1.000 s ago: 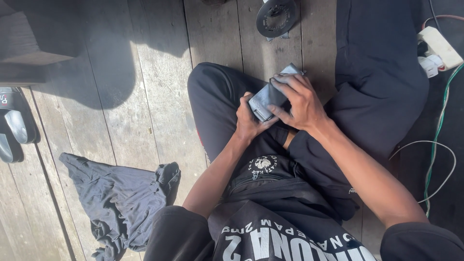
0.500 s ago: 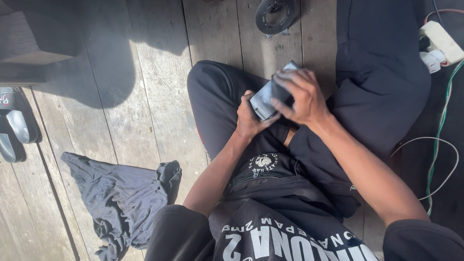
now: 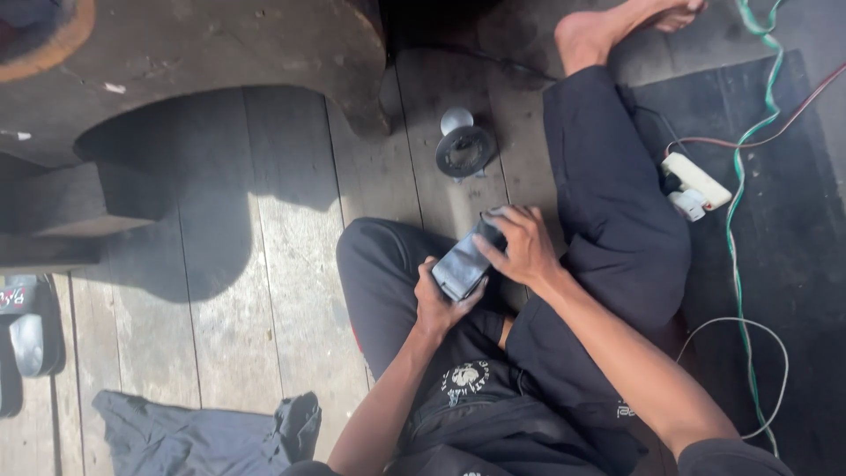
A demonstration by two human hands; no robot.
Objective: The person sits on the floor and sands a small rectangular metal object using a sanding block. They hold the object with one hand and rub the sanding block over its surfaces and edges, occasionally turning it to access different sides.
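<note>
Both hands are gripping a dark flat phone-like slab [image 3: 464, 263] above the bent knee: left hand [image 3: 438, 304] clasping its near end, right hand [image 3: 522, 249] its far end, long axis running diagonally.

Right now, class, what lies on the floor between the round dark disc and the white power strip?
In the head view, the person's dark-trousered leg lies between the disc and the power strip.
</note>
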